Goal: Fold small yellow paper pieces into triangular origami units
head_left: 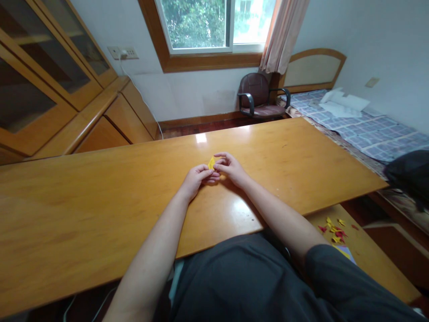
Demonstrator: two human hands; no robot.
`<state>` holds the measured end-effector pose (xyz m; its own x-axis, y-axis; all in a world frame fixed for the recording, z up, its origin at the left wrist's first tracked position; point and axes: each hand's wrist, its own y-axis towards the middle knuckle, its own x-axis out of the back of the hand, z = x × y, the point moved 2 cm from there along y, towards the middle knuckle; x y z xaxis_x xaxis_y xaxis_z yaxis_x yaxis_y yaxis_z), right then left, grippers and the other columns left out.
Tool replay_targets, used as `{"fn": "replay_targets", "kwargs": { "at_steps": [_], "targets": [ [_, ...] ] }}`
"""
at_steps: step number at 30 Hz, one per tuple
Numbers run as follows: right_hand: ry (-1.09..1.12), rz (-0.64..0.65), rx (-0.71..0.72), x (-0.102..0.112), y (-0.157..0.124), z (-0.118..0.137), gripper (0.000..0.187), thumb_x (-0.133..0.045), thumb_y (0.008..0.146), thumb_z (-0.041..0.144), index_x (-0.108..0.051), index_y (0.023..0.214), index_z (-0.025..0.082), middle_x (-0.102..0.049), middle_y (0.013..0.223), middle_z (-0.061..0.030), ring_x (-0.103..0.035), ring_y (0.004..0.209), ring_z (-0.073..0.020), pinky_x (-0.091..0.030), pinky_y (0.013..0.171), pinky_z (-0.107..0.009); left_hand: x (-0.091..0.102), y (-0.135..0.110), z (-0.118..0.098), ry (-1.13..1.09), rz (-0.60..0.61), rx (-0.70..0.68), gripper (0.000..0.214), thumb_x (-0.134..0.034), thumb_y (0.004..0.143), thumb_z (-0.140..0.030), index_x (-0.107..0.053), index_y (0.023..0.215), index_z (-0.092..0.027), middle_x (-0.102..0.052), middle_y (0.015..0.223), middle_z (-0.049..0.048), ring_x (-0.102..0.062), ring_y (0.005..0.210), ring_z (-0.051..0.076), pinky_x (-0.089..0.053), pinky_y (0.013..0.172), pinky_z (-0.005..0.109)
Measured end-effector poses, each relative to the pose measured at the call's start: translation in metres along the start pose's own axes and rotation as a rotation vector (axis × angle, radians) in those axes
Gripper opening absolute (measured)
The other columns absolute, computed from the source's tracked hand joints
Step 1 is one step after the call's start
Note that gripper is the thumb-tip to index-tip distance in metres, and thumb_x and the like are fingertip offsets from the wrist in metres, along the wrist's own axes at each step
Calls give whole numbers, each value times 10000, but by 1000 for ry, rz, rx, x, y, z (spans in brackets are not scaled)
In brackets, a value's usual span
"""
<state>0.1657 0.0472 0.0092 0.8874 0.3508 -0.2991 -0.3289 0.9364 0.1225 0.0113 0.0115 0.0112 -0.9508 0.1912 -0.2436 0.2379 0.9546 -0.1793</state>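
The left hand [197, 178] and right hand [232, 169] pinch a small yellow paper [211, 162]. Both are half-curled, close together over a wooden surface [117, 192].

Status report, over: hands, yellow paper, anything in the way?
Left hand, right hand: both on yellow paper. Paper over table, partly hidden by fingers. Other paper pieces lie apart, right side.

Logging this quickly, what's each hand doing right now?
Left hand: closed, holding a small yellow piece.
Right hand: holding that same piece, thumb at its edge.
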Motion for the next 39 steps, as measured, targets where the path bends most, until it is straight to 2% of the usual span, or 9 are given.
{"fn": "replay_targets", "kwargs": {
  "at_steps": [4, 8, 13, 23, 29, 34, 37, 39],
  "targets": [
    [-8, 4, -12, 2, 0, -1, 473, -820, 626, 331, -557, 996, 200, -651, 708, 41, -601, 635, -116, -491, 646, -271, 2, 0, 1, 52, 48, 8, 287, -765, 744, -369, -637, 838, -130, -751, 889, 112, -729, 770, 203, -571, 648, 271],
    [-27, 54, -45, 3, -3, 1, 427, -807, 636, 320, -556, 963, 207, -640, 695, 43, -597, 630, -120, -498, 645, -281, 9, -1, 2, 100, 147, 55, 341, -684, 817, -455, -672, 926, -132, -744, 967, 143, -731, 824, 219, -574, 614, 253],
    [-86, 118, -66, 6, -6, 4, 400, -804, 647, 301, -570, 956, 200, -641, 716, 33, -591, 643, -117, -485, 630, -262, 16, -4, 2, 121, 210, 83, 366, -686, 817, -470, -676, 960, -133, -739, 991, 165, -732, 858, 242, -588, 611, 269],
    [-105, 79, -44, 3, -4, 0, 396, -807, 637, 313, -575, 934, 192, -641, 702, 30, -585, 636, -117, -472, 643, -268, 15, -2, 4, 123, 175, 57, 373, -715, 788, -483, -660, 911, -135, -744, 886, 138, -731, 776, 217, -588, 609, 268],
    [-134, 30, -29, 4, -3, -1, 382, -786, 632, 317, -553, 907, 189, -630, 704, 41, -573, 631, -109, -448, 648, -261, 14, -1, 0, 215, 60, -39, 340, -726, 770, -467, -670, 829, -137, -720, 781, 86, -701, 718, 178, -586, 642, 267],
    [-227, 70, -44, 6, -3, -2, 328, -747, 650, 256, -533, 887, 183, -609, 671, 54, -548, 597, -95, -417, 611, -237, 17, 0, -5, 244, -89, -171, 338, -753, 729, -422, -659, 913, -154, -675, 748, 38, -662, 668, 156, -561, 544, 240],
    [-260, 128, -72, 5, -4, -4, 315, -724, 659, 222, -520, 896, 186, -618, 669, 52, -565, 594, -101, -423, 589, -230, 17, 0, -5, 242, -75, -171, 359, -746, 732, -408, -642, 969, -160, -662, 724, 22, -645, 614, 146, -550, 508, 242],
    [-262, 152, -79, 5, -5, -6, 313, -721, 662, 215, -513, 895, 190, -618, 671, 55, -573, 590, -100, -433, 580, -226, 17, 0, -3, 263, -48, -150, 332, -744, 734, -401, -635, 928, -154, -666, 696, 24, -635, 573, 137, -543, 507, 241]
  ]
}}
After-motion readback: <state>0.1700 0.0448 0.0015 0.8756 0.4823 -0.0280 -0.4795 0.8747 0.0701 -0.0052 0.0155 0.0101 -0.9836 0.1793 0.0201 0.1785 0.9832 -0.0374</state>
